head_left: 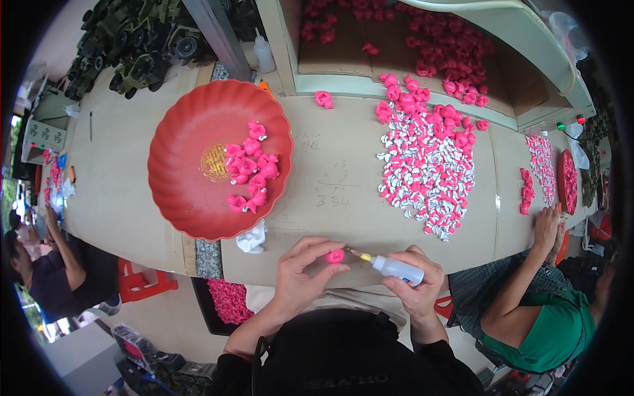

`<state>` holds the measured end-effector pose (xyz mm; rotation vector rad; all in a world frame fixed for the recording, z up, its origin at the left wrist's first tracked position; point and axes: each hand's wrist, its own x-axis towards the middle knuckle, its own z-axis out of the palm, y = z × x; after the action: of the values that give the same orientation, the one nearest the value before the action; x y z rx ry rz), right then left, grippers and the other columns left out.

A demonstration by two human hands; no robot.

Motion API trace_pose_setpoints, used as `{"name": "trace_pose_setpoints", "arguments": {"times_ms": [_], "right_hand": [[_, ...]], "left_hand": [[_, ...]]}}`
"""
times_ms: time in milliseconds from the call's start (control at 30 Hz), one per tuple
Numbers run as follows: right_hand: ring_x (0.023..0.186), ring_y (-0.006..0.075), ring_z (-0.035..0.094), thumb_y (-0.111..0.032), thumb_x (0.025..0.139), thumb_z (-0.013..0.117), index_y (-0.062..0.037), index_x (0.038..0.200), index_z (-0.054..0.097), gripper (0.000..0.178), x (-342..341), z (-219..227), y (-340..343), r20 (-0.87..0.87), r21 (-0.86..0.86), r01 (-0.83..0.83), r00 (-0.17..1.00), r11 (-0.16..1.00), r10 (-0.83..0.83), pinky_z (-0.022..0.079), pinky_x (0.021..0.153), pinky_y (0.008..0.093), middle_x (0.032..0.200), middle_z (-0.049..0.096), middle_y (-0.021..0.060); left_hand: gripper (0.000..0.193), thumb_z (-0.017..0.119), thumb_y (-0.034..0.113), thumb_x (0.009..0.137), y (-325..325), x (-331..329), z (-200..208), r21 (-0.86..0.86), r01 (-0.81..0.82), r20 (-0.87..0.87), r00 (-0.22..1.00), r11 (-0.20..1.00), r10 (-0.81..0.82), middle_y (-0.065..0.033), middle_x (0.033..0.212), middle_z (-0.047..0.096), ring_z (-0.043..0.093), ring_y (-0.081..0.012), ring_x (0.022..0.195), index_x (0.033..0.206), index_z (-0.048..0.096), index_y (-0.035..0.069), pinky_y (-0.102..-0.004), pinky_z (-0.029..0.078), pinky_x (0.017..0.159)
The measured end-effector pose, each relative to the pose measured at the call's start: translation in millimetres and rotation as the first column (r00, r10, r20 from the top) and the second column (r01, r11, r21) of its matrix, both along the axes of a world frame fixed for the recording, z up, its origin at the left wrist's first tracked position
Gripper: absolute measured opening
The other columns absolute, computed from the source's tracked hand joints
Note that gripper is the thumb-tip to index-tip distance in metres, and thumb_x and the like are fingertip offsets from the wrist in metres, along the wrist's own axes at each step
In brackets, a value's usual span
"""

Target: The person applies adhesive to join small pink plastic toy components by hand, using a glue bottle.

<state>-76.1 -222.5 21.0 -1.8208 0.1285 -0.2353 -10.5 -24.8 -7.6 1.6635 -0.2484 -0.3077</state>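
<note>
Your left hand [300,270] has its fingers clamped on a small pink plastic piece [335,256], held just above the near edge of the counter [356,221]. Your right hand [422,277] has its fingers wrapped around a white squeeze bottle [399,270], its yellow nozzle [365,256] aimed at the piece; the tip is just beside it, and whether they touch you cannot tell from here. To dispense well, you probably want the piece gripped by its sides, its face turned to the tip, and a light, brief squeeze so nothing runs onto your fingers. Bracing both wrists on the near edge should steady the aim. Tilt the nozzle up between pieces, so drips stay off the red scalloped bowl [185,132] toward the left and the pink-and-white pile [426,178] toward the far edge.
</note>
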Motion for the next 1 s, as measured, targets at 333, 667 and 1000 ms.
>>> {"name": "trace_pose_setpoints", "arguments": {"times_ms": [333,667,1000], "right_hand": [[0.088,0.0227,0.061,0.003,0.070,0.072,-0.0003,0.101,0.063,0.033,32,-23,11,0.081,-0.166,0.050,0.996,0.985,-0.037,0.046,0.078,0.0294,0.096,0.064,0.0112],[0.085,0.0226,0.063,-0.001,0.071,0.073,0.0008,0.098,0.061,0.029,15,-13,20,-0.139,0.073,0.058,0.989,0.996,-0.048,0.049,0.074,0.0288,0.099,0.065,0.0109],[0.059,0.0149,0.049,-0.007,0.064,0.079,0.0002,0.089,0.069,0.028,9,3,-2,-0.014,-0.107,-0.106,0.994,0.989,0.105,0.038,0.054,0.0262,0.069,0.065,0.0066]], "left_hand": [[0.038,0.078,0.002,0.071,7,-4,-5,-0.068,0.036,-0.080,0.996,0.997,-0.041,-0.0079,0.098,0.065,0.062,-0.0135,0.084,0.106,0.064,0.002,-0.0260,0.050,0.076],[0.038,0.077,0.001,0.072,10,-1,-2,-0.056,0.019,-0.054,0.998,0.998,-0.022,-0.0081,0.098,0.064,0.061,-0.0126,0.081,0.107,0.065,0.002,-0.0247,0.050,0.074],[0.039,0.076,0.000,0.073,9,-1,-1,-0.091,0.051,-0.070,0.996,0.995,-0.057,-0.0086,0.099,0.064,0.061,-0.0121,0.082,0.110,0.065,0.003,-0.0236,0.050,0.072]]}}
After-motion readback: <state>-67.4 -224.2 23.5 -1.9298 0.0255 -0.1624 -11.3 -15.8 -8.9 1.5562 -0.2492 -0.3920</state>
